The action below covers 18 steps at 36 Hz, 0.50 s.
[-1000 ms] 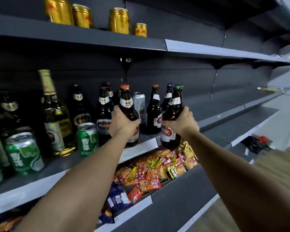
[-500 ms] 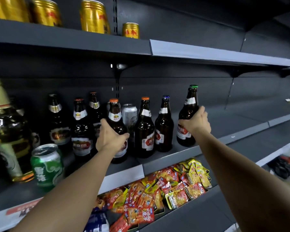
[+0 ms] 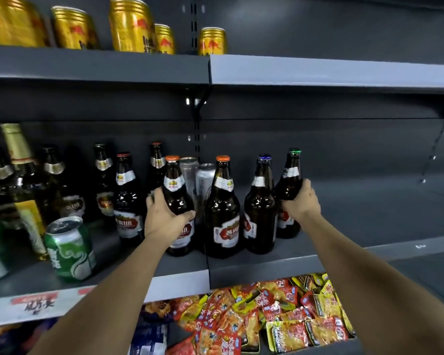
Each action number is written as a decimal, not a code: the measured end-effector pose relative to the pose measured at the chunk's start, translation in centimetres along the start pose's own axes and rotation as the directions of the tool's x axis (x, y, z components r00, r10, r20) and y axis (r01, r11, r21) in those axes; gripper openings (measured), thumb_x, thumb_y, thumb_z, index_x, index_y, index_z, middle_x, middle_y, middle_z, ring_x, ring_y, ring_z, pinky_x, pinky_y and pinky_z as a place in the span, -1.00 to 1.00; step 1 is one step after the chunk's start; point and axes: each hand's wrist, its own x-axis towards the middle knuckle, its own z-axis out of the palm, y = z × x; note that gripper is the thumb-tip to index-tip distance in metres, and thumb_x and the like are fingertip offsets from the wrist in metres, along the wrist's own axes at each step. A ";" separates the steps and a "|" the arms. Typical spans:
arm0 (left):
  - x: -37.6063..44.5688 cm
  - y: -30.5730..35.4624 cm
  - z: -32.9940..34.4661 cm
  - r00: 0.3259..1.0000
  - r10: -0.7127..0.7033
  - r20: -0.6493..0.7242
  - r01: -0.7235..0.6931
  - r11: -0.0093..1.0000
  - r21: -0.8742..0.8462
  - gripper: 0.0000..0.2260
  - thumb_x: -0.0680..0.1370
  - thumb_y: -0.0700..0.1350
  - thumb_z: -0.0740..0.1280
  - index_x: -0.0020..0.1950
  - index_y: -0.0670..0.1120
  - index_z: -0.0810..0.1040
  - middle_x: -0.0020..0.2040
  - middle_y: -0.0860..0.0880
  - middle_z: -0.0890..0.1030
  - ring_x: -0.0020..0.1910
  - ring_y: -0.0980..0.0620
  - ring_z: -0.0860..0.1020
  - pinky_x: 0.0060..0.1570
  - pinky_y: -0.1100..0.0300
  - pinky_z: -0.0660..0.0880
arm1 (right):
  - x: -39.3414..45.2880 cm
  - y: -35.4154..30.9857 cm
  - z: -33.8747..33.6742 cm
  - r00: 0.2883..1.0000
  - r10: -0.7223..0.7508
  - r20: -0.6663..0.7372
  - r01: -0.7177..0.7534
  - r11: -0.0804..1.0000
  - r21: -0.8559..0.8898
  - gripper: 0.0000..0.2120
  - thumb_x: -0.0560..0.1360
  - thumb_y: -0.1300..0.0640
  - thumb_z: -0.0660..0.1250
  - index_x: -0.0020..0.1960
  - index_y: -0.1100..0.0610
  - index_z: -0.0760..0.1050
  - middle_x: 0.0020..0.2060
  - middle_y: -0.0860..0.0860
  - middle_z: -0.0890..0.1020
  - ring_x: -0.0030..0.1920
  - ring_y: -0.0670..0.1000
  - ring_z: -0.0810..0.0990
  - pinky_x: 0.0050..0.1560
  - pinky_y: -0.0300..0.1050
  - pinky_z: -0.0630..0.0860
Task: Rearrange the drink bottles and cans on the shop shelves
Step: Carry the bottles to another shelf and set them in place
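Head view: both arms reach up to the middle shelf point(image 3: 241, 267) of a dark shop rack.
Left hand point(image 3: 164, 216): at about 9 o'clock of the frame's centre, fingers and thumb wrapped round the body of an orange-capped bottle point(image 3: 176, 198), which stands upright on the shelf.
Right hand point(image 3: 301, 201): at about 3 o'clock of centre, fingers curled round the shoulder of a green-capped bottle point(image 3: 291, 180); the bottle stands at the right end of the row, upright or very slightly tilted.
Between the hands: a second orange-capped bottle point(image 3: 223, 211) and a blue-capped bottle point(image 3: 260, 206), both upright, the blue-capped one just beside the green-capped one.
Behind, at 12 o'clock of the left hand: two silver cans point(image 3: 205, 180), close together.
Further left, towards 9 o'clock: more dark bottles point(image 3: 126, 196), a tall gold-foiled bottle point(image 3: 21, 175) and a green can point(image 3: 69, 248) near the shelf front.
Top shelf, 11 o'clock: gold cans point(image 3: 131, 24) in a loose row.
Bottom shelf, 5 o'clock: a heap of red and yellow snack packets point(image 3: 267, 319).
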 end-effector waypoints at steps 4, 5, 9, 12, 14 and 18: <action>-0.1 0.2 0.1 1.000 0.000 -0.009 0.000 1.000 0.022 -0.24 0.34 -0.02 0.55 0.41 -0.10 0.24 0.35 -0.13 0.31 0.26 -0.17 0.42 0.22 -0.03 0.40 | 0.7 0.2 0.0 0.998 0.003 0.060 -0.003 1.000 0.006 -0.35 0.42 0.10 0.43 0.38 0.16 0.18 0.23 0.15 0.42 0.20 0.21 0.47 0.17 0.11 0.43; -0.1 0.2 0.1 1.000 -0.002 -0.008 0.002 1.000 0.024 -0.24 0.34 -0.02 0.55 0.41 -0.10 0.24 0.35 -0.13 0.30 0.26 -0.17 0.42 0.21 -0.02 0.40 | 0.7 0.3 -0.1 0.997 0.009 0.077 -0.010 1.000 0.015 -0.30 0.41 0.09 0.45 0.41 0.15 0.15 0.25 0.14 0.41 0.22 0.21 0.46 0.19 0.12 0.44; -0.1 0.4 -0.1 1.000 0.003 -0.001 -0.003 0.999 0.035 -0.24 0.35 -0.03 0.55 0.43 -0.11 0.22 0.36 -0.11 0.31 0.28 -0.16 0.41 0.18 -0.02 0.41 | 0.5 0.6 -0.4 0.984 0.041 0.171 -0.039 0.999 -0.014 -0.07 0.39 0.09 0.44 0.55 0.06 -0.10 0.45 0.11 0.23 0.41 0.21 0.28 0.37 0.20 0.28; 0.1 0.5 -0.4 1.000 -0.002 0.028 0.000 0.998 0.070 -0.20 0.37 0.00 0.54 0.47 -0.13 0.18 0.41 -0.10 0.28 0.34 -0.14 0.37 0.20 -0.05 0.40 | -1.0 -0.1 -1.2 0.984 -0.099 -0.151 0.081 0.989 -0.123 -0.33 0.42 0.14 0.27 0.48 0.13 0.14 0.40 0.10 0.33 0.39 0.17 0.27 0.33 0.09 0.19; 0.4 0.4 -0.7 0.999 -0.004 0.040 0.000 0.994 0.113 -0.17 0.36 0.04 0.53 0.47 -0.12 0.17 0.44 -0.09 0.28 0.38 -0.13 0.33 0.26 -0.09 0.40 | -2.5 -1.3 -1.5 0.865 -0.237 -0.443 0.225 0.971 -0.079 -0.55 0.39 0.07 0.18 0.26 0.15 0.37 0.17 0.06 0.51 0.21 0.14 0.41 0.14 0.03 0.27; 0.7 0.4 -1.0 0.998 -0.026 0.056 0.019 0.991 0.132 -0.22 0.35 0.06 0.54 0.43 -0.10 0.22 0.43 -0.08 0.32 0.36 -0.12 0.36 0.23 -0.12 0.42 | -4.5 -4.1 -0.4 0.856 -0.352 -0.377 0.391 0.920 0.028 -0.59 0.51 -0.18 0.15 0.20 0.08 0.40 0.03 -0.05 0.56 0.12 0.04 0.50 0.01 -0.03 0.40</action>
